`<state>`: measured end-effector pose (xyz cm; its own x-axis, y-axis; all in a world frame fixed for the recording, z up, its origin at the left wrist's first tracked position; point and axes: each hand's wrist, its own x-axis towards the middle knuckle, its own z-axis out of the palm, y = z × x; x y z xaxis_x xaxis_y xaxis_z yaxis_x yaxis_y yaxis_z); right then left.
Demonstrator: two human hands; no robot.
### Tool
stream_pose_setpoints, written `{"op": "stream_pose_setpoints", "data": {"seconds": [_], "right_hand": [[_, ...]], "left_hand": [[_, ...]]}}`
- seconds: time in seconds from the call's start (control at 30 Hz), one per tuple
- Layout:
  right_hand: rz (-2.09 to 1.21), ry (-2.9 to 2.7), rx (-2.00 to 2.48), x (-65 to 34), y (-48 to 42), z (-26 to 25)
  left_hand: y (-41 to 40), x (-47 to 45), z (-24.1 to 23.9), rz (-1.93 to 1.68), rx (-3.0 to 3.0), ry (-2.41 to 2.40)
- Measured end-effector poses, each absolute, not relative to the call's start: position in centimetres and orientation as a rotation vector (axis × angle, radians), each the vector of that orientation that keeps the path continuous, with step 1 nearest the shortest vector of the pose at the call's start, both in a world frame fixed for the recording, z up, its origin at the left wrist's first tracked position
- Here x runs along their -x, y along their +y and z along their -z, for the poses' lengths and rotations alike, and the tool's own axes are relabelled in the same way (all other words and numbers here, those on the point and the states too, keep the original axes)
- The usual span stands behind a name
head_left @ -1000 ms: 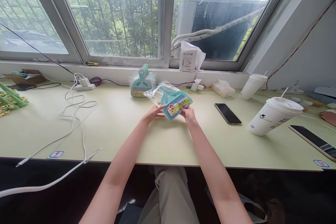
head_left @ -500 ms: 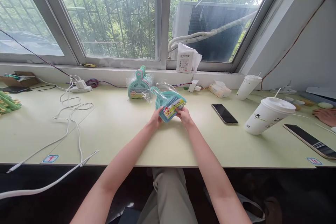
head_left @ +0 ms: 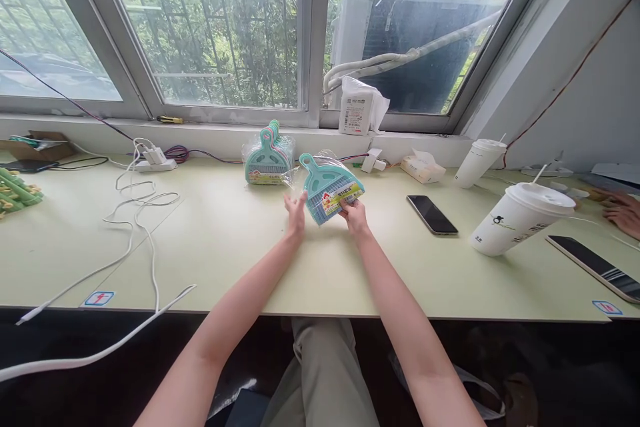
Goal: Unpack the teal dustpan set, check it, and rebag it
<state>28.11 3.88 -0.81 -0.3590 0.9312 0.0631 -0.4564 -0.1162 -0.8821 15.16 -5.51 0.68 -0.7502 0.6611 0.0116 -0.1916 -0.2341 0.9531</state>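
A teal mini dustpan and brush set [head_left: 325, 177] in clear plastic wrap, with a yellow printed label across its bristles, is tilted above the table in front of me. My right hand [head_left: 355, 216] grips its lower right corner, thumb over the label. At its left edge my left hand [head_left: 296, 213] has its fingers apart; whether the fingertips touch the wrap I cannot tell. Behind and to the left, a row of similar wrapped dustpan sets [head_left: 269, 159] stands upright near the window sill, teal at the front with some pink between.
On the right lie a black phone [head_left: 433, 215], a large white cup [head_left: 520, 219], a smaller cup [head_left: 479, 163] and another phone [head_left: 595, 267]. A tissue pack [head_left: 423, 167] sits farther back. White cables [head_left: 133, 227] sprawl on the left. Another person's hand [head_left: 623, 213] rests at the far right.
My left hand has loosened from the dustpan set and opened at its left edge. The set has turned more upright in my right hand, and its label faces me more.
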Motion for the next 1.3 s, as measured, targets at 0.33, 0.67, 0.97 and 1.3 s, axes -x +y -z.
{"op": "stream_pose_setpoints", "data": {"seconds": [0.33,0.67,0.97,1.3], "right_hand": [[-1.773,-1.452,0.740,-27.6,2.2,-0.3],[-1.756,-1.519,0.721,-27.8,1.9,-0.3],[-1.802,-1.496,0.747,-27.9,1.7,-0.5],[-1.867,-1.423,0.778,-28.0,2.6,0.7]], "left_hand": [[-7.2,-11.7,-3.1,-1.658,-1.547,1.964],[-7.1,-14.7,-2.5,-1.290,-1.884,2.227],[-8.0,-15.7,-3.1,-0.985,-1.986,2.284],[-8.8,-16.2,-3.3,-0.646,-2.142,2.293]]}}
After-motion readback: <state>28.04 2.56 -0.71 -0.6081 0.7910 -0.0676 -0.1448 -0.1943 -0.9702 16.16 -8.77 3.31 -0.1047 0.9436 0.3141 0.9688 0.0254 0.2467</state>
